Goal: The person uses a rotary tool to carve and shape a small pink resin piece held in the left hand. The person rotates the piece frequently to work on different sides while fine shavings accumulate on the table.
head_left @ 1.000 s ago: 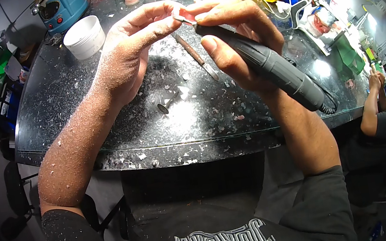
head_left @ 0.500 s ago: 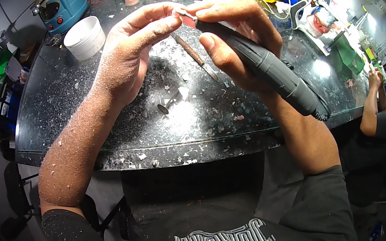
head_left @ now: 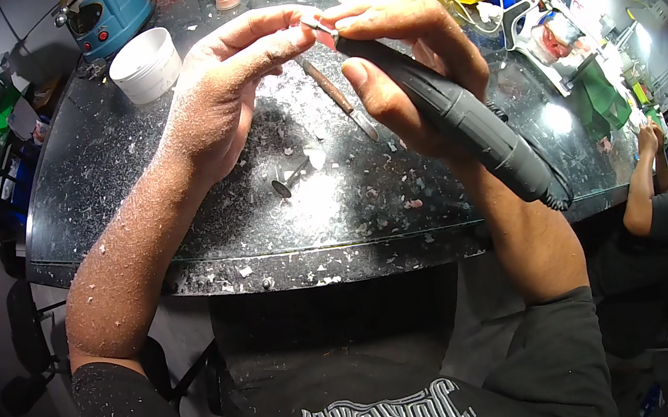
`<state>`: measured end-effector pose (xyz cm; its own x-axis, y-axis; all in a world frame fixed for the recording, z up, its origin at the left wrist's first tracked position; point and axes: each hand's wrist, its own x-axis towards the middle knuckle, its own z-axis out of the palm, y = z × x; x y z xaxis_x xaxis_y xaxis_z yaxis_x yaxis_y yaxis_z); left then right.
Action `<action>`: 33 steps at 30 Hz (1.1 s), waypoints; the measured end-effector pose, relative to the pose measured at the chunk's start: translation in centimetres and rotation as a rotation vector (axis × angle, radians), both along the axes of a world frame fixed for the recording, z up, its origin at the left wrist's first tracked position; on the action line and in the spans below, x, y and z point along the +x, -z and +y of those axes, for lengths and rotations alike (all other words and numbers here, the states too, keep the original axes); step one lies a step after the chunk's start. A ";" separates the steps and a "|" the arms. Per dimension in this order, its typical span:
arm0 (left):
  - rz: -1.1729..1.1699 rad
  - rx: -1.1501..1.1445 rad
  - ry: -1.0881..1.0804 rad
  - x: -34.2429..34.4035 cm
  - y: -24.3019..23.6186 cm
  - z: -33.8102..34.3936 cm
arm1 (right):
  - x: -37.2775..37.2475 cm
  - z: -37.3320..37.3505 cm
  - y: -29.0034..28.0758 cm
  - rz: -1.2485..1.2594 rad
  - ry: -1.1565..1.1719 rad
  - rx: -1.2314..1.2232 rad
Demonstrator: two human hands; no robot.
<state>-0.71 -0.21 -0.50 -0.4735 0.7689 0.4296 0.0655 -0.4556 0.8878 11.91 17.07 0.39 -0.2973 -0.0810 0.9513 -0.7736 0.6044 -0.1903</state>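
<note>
Black handpiece (head_left: 456, 106) tilts slightly steeper than a second ago, right hand (head_left: 414, 52) grip wrapped round it, left hand (head_left: 234, 77) grip pinched on small pink piece (head_left: 326, 40) at its working end above worktop (head_left: 224, 215), suggesting a changed working angle.

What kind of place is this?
Maybe a workshop: the right hand holds a black corded tool, and a slim knife-like tool and pale scraps lie on the dark worktop.

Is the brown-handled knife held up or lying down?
Lying down: the knife rests on the table, untouched, while the right hand grips a black power tool.
</note>
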 end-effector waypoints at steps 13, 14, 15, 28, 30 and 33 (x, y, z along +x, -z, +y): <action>-0.009 -0.032 0.009 0.2 -0.4 -0.2 | 0.3 0.1 -0.1 -0.036 0.048 0.052; -0.002 -0.022 0.021 0.2 -0.5 -0.2 | 0.8 0.2 -0.3 -0.073 0.057 0.095; -0.020 -0.018 0.027 0.2 -0.4 -0.1 | 1.1 0.3 -0.4 -0.110 0.065 0.138; -0.116 -0.012 0.084 0.5 -0.3 0.1 | 1.0 0.3 -0.3 -0.109 0.042 0.111; -0.146 -0.022 0.100 0.5 -0.3 0.1 | 1.0 0.3 -0.2 -0.107 0.064 0.094; -0.184 -0.043 0.131 0.4 -0.3 -0.1 | 0.8 0.5 -0.6 -0.060 0.026 0.188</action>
<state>-0.29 -0.30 -0.16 -0.4358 0.8448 0.3105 -0.1570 -0.4110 0.8980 12.75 17.53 0.97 -0.3574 -0.2468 0.9007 -0.7477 0.6535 -0.1177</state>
